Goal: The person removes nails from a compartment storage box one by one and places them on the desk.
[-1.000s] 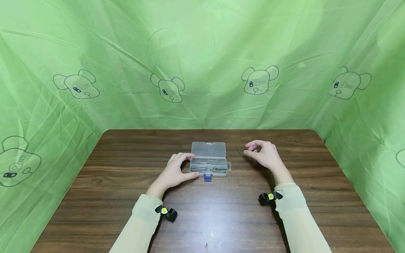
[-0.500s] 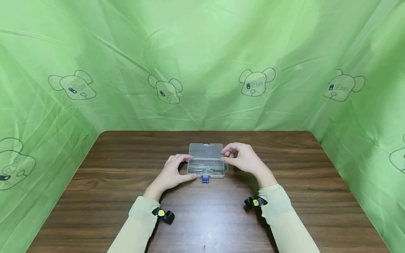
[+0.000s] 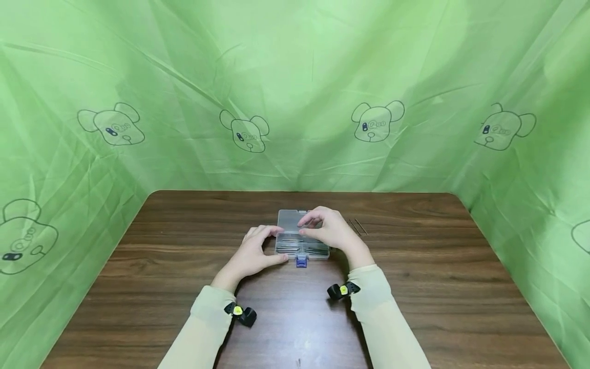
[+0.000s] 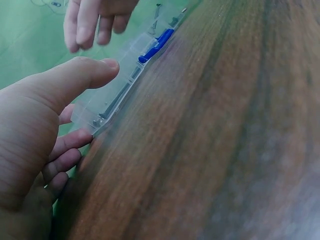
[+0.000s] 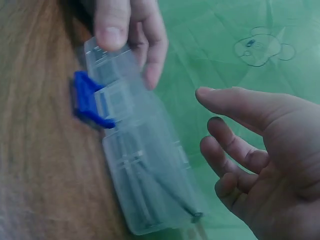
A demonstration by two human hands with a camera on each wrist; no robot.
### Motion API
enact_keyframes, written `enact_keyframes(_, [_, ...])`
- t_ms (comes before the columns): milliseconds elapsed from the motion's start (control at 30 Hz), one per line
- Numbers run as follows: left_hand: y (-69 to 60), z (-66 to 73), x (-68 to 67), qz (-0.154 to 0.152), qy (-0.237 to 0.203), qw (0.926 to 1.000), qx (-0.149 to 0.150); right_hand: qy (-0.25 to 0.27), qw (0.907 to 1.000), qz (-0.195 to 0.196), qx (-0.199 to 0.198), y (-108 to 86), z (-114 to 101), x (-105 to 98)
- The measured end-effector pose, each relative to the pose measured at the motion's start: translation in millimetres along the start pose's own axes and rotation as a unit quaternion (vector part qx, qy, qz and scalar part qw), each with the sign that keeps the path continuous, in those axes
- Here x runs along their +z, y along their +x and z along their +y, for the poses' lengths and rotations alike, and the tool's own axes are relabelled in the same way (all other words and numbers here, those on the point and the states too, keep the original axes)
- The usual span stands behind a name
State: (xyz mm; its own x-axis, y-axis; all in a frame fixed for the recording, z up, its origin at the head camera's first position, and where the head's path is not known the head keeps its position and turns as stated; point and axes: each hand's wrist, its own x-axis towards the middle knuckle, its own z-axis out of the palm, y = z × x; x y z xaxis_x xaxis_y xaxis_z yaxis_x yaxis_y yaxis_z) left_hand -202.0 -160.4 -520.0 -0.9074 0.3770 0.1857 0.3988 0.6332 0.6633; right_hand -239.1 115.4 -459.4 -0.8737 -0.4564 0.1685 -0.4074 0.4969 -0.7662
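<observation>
A clear plastic box (image 3: 289,253) with a blue latch (image 3: 301,262) stands with its lid (image 3: 288,220) laid back, in the middle of the table. Thin metal pieces that look like nails (image 5: 165,187) lie in its compartments. My left hand (image 3: 249,256) holds the box's left end, the thumb at the front edge and the fingers at the back. Over the right half of the box hovers my right hand (image 3: 329,230), fingers loosely bent. In the right wrist view no thing shows between its thumb and fingers.
Two thin nails (image 3: 361,227) lie on the wooden table (image 3: 438,287), right of the box and close to my right wrist. Green cloth (image 3: 304,102) hangs behind the table and along both sides.
My right hand has moved left, from beside the thin nails on the right to above the box. My left hand keeps its hold at the box's left end.
</observation>
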Motion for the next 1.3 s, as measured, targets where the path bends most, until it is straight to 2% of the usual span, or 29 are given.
enact_keyframes(467, [-0.6, -1.3, 0.2, 0.000, -0.001, 1.0000, 0.005, -0.066, 0.9974, -0.020, -0.024, 0.5, 12.9, 22.3])
enact_keyframes(767, [0.4, 0.3, 0.4, -0.003, 0.000, 1.0000, -0.003, -0.100, 0.9931, -0.017, -0.060, 2.4, 13.7, 29.6])
enact_keyframes(1133, [0.5, -0.9, 0.8, -0.003, 0.000, 1.0000, -0.003, -0.113, 0.9915, -0.005, -0.063, 3.8, 13.1, 34.2])
enact_keyframes(1300, [0.2, -0.7, 1.1, -0.003, -0.002, 1.0000, -0.001, -0.120, 0.9920, -0.019, -0.035, 4.1, 10.9, 35.5])
